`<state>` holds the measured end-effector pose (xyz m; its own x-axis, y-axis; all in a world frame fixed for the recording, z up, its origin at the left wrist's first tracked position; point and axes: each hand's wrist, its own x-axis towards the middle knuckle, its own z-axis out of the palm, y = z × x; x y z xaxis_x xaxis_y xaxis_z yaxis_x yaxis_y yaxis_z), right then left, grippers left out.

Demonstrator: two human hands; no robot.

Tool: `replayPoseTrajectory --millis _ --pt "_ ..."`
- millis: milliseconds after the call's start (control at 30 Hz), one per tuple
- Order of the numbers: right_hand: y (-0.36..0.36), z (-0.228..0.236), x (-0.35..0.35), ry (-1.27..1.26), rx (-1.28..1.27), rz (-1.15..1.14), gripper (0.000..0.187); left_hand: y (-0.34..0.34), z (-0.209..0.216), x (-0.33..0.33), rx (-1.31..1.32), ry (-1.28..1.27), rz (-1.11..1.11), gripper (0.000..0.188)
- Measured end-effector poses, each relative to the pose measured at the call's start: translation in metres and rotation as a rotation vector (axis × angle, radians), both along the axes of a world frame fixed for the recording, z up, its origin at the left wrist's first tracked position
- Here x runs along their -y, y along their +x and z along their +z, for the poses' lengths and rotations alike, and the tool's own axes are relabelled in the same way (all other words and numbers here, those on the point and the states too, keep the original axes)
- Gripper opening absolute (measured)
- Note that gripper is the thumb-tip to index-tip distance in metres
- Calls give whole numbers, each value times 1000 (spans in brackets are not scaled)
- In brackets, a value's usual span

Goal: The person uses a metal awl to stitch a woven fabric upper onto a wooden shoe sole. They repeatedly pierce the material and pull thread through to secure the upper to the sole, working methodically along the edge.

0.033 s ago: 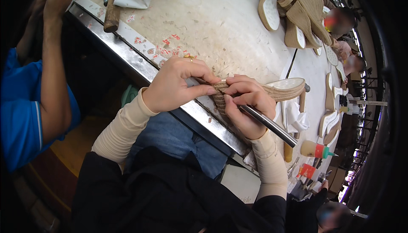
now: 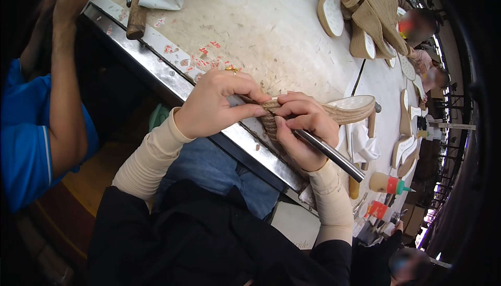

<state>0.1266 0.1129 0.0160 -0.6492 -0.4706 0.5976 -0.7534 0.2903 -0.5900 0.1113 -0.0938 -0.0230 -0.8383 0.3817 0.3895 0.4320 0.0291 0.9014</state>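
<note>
Left hand (image 2: 211, 103) and right hand (image 2: 311, 129) pinch the braided sole (image 2: 350, 111) at its left end, long axis running right.

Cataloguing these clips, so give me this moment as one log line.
left hand: pinches rope-covered sole | right hand: pinches same sole, holds metal rod | nearby: green-capped bottle | beyond: piled soles

Bright light whitens the tabletop (image 2: 250, 30) beyond the fingers (image 2: 302, 109); metal edging (image 2: 169, 77) glares leftward; fisheye rim darkens.
</note>
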Motion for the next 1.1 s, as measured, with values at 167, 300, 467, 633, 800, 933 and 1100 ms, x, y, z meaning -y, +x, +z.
replayPoseTrajectory --millis 167,300,467,633,800,933,1100 --pt "0 1 -1 29 2 24 28 0 0 0 37 14 -3 18" --pt "-3 -1 -1 -14 79 -3 26 -1 -1 1 12 -16 16 19" --pt "-4 1 -4 -66 181 9 25 -2 -1 2 -4 -13 2 19" --pt "-4 0 -4 -12 115 7 24 -2 0 2 -33 9 -7 23" --pt "-6 -2 -2 -54 58 -8 20 -1 -2 -3 -47 27 52 24" --pt "-4 0 -4 0 72 28 23 0 -3 -6 -49 23 85 23" --pt "-5 -3 -1 -37 49 -8 21 1 -6 -8 -60 37 98 23"
